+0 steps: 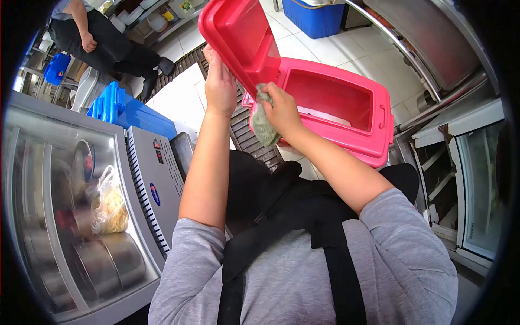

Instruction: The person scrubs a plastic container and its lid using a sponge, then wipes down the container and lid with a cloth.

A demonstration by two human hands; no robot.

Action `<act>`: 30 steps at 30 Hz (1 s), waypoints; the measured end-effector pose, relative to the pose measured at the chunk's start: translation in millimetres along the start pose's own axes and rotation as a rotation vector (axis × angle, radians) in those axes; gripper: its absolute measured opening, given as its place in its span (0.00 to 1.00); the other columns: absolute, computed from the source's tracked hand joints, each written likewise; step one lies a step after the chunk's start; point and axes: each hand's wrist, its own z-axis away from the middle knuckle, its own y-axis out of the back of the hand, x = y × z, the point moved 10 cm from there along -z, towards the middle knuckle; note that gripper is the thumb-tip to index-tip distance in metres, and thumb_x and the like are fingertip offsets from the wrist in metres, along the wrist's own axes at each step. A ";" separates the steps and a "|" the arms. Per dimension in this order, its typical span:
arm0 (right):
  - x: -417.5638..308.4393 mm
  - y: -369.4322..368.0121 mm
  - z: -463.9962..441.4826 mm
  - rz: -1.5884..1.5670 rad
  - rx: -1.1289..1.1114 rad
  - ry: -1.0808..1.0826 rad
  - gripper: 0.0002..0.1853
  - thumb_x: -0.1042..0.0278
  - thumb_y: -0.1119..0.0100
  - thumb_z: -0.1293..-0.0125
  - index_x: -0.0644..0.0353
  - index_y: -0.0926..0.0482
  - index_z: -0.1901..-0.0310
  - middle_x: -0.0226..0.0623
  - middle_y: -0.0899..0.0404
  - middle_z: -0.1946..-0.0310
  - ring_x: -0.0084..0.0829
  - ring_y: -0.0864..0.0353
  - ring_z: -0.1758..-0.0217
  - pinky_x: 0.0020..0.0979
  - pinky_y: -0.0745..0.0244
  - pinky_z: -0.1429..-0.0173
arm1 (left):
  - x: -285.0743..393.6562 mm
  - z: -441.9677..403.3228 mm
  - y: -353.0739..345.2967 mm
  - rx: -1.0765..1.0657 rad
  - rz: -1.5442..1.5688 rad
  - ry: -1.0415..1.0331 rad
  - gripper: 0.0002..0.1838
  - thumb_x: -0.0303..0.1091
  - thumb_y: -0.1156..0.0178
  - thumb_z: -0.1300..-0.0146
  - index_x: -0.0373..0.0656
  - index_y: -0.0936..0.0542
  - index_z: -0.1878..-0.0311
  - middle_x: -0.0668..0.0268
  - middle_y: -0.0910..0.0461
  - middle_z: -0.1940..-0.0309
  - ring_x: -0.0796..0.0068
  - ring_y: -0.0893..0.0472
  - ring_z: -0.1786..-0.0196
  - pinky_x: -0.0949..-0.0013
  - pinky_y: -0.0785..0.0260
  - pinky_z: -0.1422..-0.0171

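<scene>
A pink plastic bin (pixel 382 116) stands on the floor in front of me, its inside showing through the rectangular opening. Its pink lid (pixel 244 38) is raised upright at the left. My left hand (pixel 220 84) grips the lid's outer edge, with the fingertips partly hidden behind it. Bunched in my right hand (pixel 283 111) is a greenish-grey cloth (pixel 264 127), which hangs down beside the lid's lower end. My right fingers are closed around the cloth, close to where lid and bin meet.
A glass-fronted fridge (pixel 122 135) with pots and a bagged food stands at left. Beyond it are a blue container (pixel 143 116) and a person in a dark apron (pixel 103 40). A floor grate (pixel 254 138) runs past the bin. At right is another glass-door cabinet (pixel 482 184).
</scene>
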 end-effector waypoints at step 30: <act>24.6 1.2 -13.4 0.090 -0.206 -0.173 0.09 0.77 0.41 0.41 0.62 0.22 0.58 0.49 0.17 0.66 0.48 0.16 0.62 0.41 0.22 0.55 | 19.1 6.7 -27.4 -0.011 -0.679 -0.278 0.36 0.65 0.66 0.27 0.38 0.41 0.37 0.56 0.32 0.41 0.65 0.33 0.36 0.63 0.45 0.29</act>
